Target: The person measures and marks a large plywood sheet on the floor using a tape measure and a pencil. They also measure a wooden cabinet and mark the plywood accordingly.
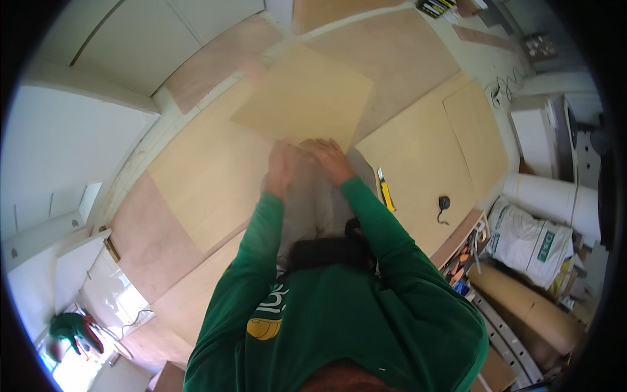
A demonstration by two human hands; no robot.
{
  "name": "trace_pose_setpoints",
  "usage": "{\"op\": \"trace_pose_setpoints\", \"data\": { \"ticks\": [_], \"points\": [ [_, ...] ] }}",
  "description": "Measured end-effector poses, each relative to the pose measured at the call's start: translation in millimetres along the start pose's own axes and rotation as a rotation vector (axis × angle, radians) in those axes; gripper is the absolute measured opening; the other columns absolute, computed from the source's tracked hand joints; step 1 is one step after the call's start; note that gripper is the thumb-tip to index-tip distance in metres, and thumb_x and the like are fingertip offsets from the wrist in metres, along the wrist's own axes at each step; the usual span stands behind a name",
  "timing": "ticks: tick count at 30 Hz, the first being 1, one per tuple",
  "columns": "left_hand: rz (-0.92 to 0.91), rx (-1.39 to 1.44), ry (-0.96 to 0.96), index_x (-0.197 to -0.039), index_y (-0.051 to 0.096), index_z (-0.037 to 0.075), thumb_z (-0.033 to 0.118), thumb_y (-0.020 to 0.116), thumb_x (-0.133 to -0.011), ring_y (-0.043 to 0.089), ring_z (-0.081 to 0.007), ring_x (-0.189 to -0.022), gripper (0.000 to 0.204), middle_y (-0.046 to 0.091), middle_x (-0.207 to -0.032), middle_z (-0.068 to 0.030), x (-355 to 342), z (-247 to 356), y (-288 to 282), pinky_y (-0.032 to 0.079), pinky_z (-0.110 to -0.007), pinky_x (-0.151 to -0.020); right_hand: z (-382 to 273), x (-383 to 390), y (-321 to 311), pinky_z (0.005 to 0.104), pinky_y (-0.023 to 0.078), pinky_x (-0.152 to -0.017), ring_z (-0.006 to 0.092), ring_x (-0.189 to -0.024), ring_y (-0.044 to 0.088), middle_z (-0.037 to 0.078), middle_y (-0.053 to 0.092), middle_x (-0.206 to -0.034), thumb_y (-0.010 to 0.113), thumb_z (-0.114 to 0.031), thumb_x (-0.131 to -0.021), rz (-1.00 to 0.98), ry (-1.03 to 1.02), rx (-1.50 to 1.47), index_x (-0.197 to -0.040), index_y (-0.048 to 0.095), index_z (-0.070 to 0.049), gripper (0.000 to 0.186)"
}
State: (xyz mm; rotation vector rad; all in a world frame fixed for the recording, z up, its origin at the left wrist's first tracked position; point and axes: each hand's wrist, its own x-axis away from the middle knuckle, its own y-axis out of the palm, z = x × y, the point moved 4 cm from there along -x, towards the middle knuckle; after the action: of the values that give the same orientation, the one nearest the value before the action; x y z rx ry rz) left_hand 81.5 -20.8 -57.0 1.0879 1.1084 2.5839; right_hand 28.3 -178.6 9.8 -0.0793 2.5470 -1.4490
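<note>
A thin, pale wood sheet [307, 91], smeared and partly see-through from motion, sits tilted beyond my knees. At its near edge, my right hand [328, 160] has its fingers bent and closed on the sheet. My left hand [281, 166] is beside it over my left knee, close to the same edge; its fingers are blurred and partly hidden. A yellow utility knife [387, 193], blade showing, lies on the floor panel right of my knee. Farther right, a black tape measure [444, 202] rests on that panel.
Wood panels [418, 153] cover the floor around my knees. On the right are a white sack [530, 242], a brown roll [526, 307], a ladder [506, 336] and loose tools. A white wall [68, 134] stands left. Another person [73, 332] is at the far lower left.
</note>
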Motion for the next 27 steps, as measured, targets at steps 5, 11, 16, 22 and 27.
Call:
{"op": "trace_pose_setpoints", "data": {
  "ticks": [5, 11, 16, 22, 27],
  "points": [
    [0.193, -0.142, 0.025, -0.146, 0.045, 0.001, 0.012, 0.05, -0.113, 0.06, -0.0367, -0.13, 0.036, 0.054, -0.144, -0.0162, -37.4, -20.5, -40.0, 0.059, -0.056, -0.106, -3.0, 55.5, -65.2, 0.0492, 0.043, -0.118, 0.038, -0.134, 0.061, 0.014, 0.071, -0.139, 0.074, -0.009, -0.094, 0.177, 0.111, -0.202, -0.141, 0.067, -0.01, 0.048],
    [0.065, -0.83, 0.457, -0.134, 0.058, 0.001, 0.009, 0.046, -0.112, 0.067, -0.0318, -0.116, 0.026, 0.067, -0.124, -0.0163, -87.9, -13.1, -113.7, 0.06, -0.049, -0.096, 126.9, 212.4, -108.1, 0.0515, 0.05, -0.109, 0.0384, -0.132, 0.06, 0.016, 0.07, -0.137, 0.075, -0.009, -0.094, 0.423, 0.715, -0.15, -0.146, 0.062, -0.012, 0.055],
    [0.235, -0.475, 0.139, -0.125, 0.058, -0.002, -0.007, 0.056, -0.101, 0.069, -0.032, -0.107, 0.024, 0.067, -0.12, -0.0169, -88.2, -5.9, -113.3, 0.06, -0.047, -0.093, 291.0, 409.5, -81.3, 0.0515, 0.048, -0.115, 0.0388, -0.143, 0.051, 0.017, 0.054, -0.157, 0.085, -0.023, -0.087, 0.367, 1.303, 0.291, -0.162, 0.042, -0.015, 0.086],
    [0.255, -0.647, 0.059, -0.141, 0.059, 0.002, 0.002, 0.057, -0.106, 0.066, -0.024, -0.102, 0.035, 0.068, -0.124, -0.0114, -50.0, 12.8, -70.2, 0.057, -0.042, -0.095, 401.1, 538.4, -110.0, 0.0689, 0.05, -0.11, 0.0468, -0.143, 0.054, 0.015, 0.021, -0.179, 0.082, -0.051, -0.088, 0.091, 1.591, 0.396, -0.173, 0.008, -0.039, 0.113],
    [0.499, -0.823, 0.142, -0.154, 0.056, 0.005, 0.002, 0.061, -0.101, 0.067, -0.0215, -0.107, 0.053, 0.071, -0.124, -0.0087, -1.5, 77.7, -105.5, 0.055, -0.043, -0.098, 452.7, 528.7, -101.8, 0.0646, 0.046, -0.117, 0.052, -0.148, 0.046, 0.025, 0.022, -0.175, 0.082, -0.045, -0.088, 0.08, 1.45, 0.139, -0.172, 0.012, -0.041, 0.11]
  ]
}}
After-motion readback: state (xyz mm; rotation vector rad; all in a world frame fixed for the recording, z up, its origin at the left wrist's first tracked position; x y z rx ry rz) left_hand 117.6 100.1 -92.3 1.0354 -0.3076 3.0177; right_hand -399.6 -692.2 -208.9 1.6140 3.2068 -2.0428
